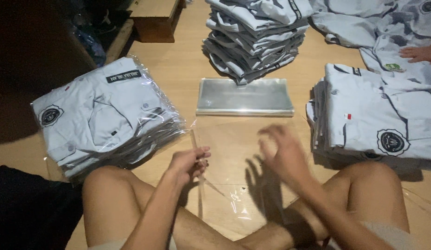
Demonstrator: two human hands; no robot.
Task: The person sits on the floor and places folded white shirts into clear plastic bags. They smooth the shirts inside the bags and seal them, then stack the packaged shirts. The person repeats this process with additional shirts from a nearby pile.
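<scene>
Two hands frame our clear, thin plastic bag (224, 185) — left hand (190, 163) pinches its nine-o'clock edge, right hand (282, 155) hovers spread at three; long axis twelve-to-six.

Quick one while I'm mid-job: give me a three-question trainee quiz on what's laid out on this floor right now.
1. True or false: the left hand pinches the edge of a clear plastic bag.
2. Which lies straight ahead of the hands? A. flat stack of empty clear bags B. a cardboard box C. a pair of scissors
3. Fill in: the pile of shirts already in plastic lies on the person's ____ side.

Key:
1. True; the right hand is blurred, fingers spread, holding nothing that shows.
2. A, with a folded shirt pile behind it.
3. Left; unbagged folded shirts lie on the right.
</scene>
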